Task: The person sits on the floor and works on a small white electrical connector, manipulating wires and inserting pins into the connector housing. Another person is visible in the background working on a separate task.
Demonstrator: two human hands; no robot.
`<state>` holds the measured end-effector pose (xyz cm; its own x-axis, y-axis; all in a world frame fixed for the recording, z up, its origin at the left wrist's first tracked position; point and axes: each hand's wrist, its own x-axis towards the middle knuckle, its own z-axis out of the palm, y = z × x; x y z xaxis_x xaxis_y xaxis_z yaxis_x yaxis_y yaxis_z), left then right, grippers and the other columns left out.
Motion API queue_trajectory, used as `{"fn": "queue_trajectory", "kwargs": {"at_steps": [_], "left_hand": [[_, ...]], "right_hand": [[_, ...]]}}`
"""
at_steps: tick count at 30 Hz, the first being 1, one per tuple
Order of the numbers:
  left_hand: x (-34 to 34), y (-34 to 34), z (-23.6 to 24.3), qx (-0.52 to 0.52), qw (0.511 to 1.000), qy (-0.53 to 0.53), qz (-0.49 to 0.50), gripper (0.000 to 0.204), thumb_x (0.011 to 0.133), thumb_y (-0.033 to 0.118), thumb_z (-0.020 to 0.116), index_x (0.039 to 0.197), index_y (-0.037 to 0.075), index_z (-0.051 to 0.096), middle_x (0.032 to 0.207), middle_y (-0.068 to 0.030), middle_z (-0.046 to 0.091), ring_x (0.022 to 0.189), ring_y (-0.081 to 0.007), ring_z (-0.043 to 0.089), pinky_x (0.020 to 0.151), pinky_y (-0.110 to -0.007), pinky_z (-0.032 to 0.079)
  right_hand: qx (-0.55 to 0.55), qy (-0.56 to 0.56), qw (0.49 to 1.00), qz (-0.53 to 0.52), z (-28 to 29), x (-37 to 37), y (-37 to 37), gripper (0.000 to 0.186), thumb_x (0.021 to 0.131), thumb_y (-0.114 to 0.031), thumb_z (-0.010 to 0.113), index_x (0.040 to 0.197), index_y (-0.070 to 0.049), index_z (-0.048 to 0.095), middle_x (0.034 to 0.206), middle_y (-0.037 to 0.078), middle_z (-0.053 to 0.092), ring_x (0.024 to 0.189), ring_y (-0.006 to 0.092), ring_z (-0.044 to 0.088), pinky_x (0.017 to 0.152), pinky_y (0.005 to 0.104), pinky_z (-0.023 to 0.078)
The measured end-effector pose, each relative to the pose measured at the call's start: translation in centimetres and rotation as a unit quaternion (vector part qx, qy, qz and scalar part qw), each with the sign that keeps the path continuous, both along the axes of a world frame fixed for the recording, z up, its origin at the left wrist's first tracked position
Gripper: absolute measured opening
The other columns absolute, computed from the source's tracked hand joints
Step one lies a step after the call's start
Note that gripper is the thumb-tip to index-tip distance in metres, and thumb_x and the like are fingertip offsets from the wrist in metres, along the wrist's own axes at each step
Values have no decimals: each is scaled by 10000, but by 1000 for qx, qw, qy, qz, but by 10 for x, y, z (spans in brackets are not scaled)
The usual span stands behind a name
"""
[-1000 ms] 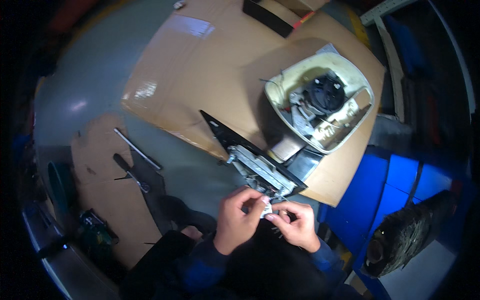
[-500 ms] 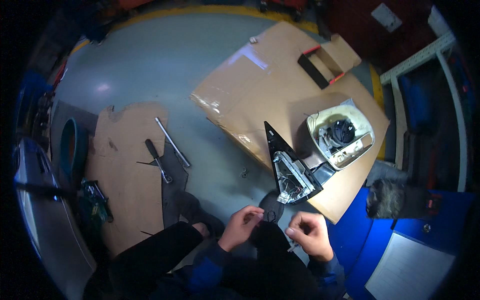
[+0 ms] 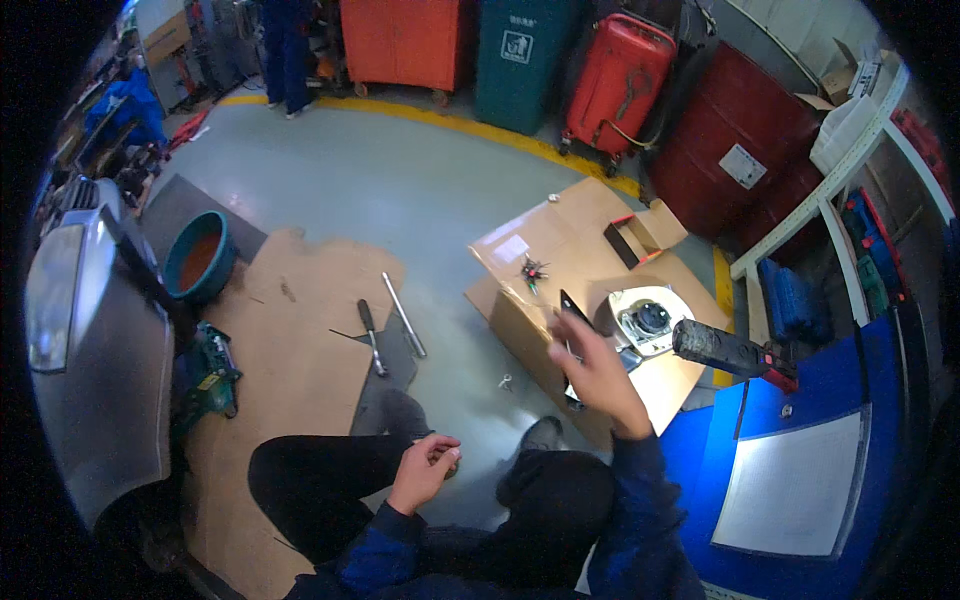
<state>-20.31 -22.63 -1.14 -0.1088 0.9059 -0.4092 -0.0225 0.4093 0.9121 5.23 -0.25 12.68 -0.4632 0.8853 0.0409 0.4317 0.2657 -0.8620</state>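
My right hand (image 3: pixel 598 375) is raised in front of the cardboard box (image 3: pixel 545 340), open, fingers stretched out. Behind it, a disassembled side mirror (image 3: pixel 690 310) lies on the box, a round black part inside its pale shell. The hand hides most of the mirror's black triangular base. A small dark spiky thing (image 3: pixel 532 272) with red and green bits shows against the box top beyond my fingers; whether it rests there or is in the air I cannot tell. My left hand (image 3: pixel 425 472) is held between my knees, its fingers curled closed; anything inside is hidden.
A ratchet (image 3: pixel 372 340) and a metal bar (image 3: pixel 404 315) lie on a floor sheet (image 3: pixel 290 340) at left. An open small carton (image 3: pixel 645 238) sits on the box. At right stands a blue cabinet (image 3: pixel 690 440); bins and a red drum (image 3: pixel 740 130) line the back.
My view has tilted up. My right hand has risen, reaching forward, and its curled fingers have opened. My left hand has drawn back leftward. The spiky thing has appeared against the box.
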Motion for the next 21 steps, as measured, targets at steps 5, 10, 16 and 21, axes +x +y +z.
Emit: {"fn": "queue_trajectory", "kwargs": {"at_steps": [5, 10, 16, 21], "left_hand": [[-52, -27, 93, 138, 977, 149, 70, 271, 1019, 137, 755, 1237, -22, 728, 1031, -122, 798, 931, -183, 763, 844, -336, 600], [-114, -72, 159, 210, 888, 377, 158, 308, 942, 135, 784, 1211, -4, 731, 1085, -174, 783, 1026, -346, 750, 926, -430, 581], [-137, -111, 145, 200, 789, 565, 136, 321, 907, 186, 799, 1187, 50, 722, 1259, -165, 716, 1255, -412, 636, 1061, -510, 496], [-129, -115, 133, 157, 757, 626, 98, 312, 896, 215, 801, 1156, 62, 720, 1292, -130, 701, 1314, -408, 599, 1089, -523, 466]], "right_hand": [[-59, -137, 977, 152, 73, 43, -122, 523, 1017, -381, 769, 1391, -21, 709, 1327, 236, 748, 1262, 421, 703, 1104, 475, 541], [133, -242, 961, 30, 72, 61, -197, 515, 904, -397, 845, 1271, -46, 760, 1305, 202, 748, 1266, 416, 669, 1105, 505, 524], [165, -268, 946, -78, 78, 68, -227, 477, 882, -308, 872, 1255, -33, 756, 1341, 205, 727, 1268, 438, 656, 1154, 543, 482], [243, 55, 967, -53, 168, 51, -209, 683, 974, -414, 780, 1494, 2, 628, 1402, 226, 699, 1354, 352, 635, 1206, 508, 445]]}}
